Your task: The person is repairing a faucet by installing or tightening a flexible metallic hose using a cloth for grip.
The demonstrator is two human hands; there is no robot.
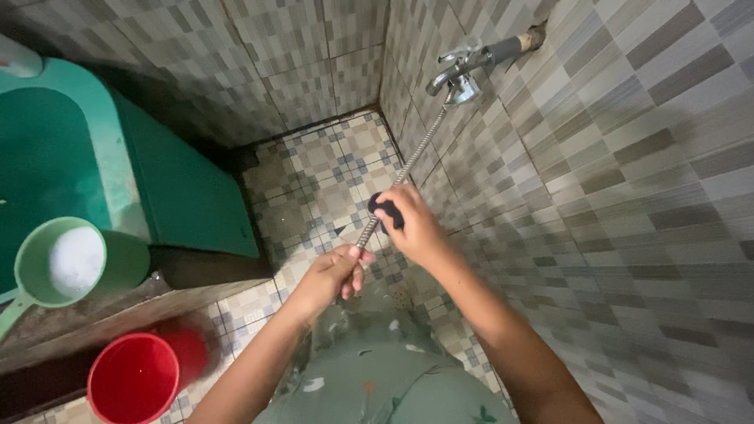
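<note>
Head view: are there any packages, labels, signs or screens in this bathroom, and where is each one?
None in view: no package, label, sign or screen.
What shows instead: a green dipper with white contents on the ledge at left, a red bucket on the floor below it, and a metal hose from the wall tap, held by the left hand and the right hand.

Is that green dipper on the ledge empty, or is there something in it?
Not empty: the green dipper stands upright with white foam filling its bowl.
</note>
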